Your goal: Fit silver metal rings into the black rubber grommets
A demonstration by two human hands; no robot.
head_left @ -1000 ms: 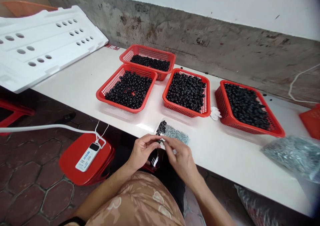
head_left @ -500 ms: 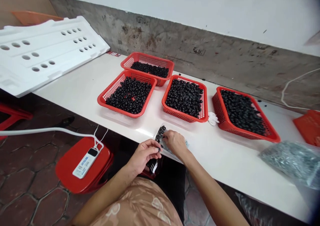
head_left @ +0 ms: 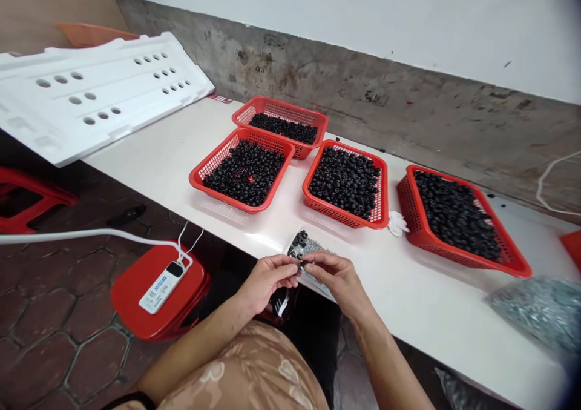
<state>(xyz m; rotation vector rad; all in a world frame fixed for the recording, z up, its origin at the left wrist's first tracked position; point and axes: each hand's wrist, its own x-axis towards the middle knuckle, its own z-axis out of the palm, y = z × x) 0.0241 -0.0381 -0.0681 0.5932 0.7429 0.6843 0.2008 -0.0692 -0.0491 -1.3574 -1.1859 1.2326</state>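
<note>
My left hand (head_left: 267,281) is closed, with thumb and forefinger pinching a small round black plastic piece (head_left: 300,266) at the table's front edge. Fingertips of my right hand (head_left: 336,278) meet it from the other side, also pinched; what they hold is too small to make out. Just beyond the fingers lie several loose black pieces (head_left: 300,238). Beside them, partly hidden by my right hand, is a spread of small silvery metal parts (head_left: 318,249).
Red baskets of black pieces stand behind my hands: a left one (head_left: 196,178), a back one (head_left: 323,122), a middle one (head_left: 384,198), a right one (head_left: 517,264). A bag of metal parts (head_left: 540,310) lies far right. A power strip (head_left: 161,289) rests on a red stool (head_left: 129,301).
My right hand has come away from the loose pieces and moved to my left fingertips, so both hands now meet at the black piece. The camera view has shifted slightly left.
</note>
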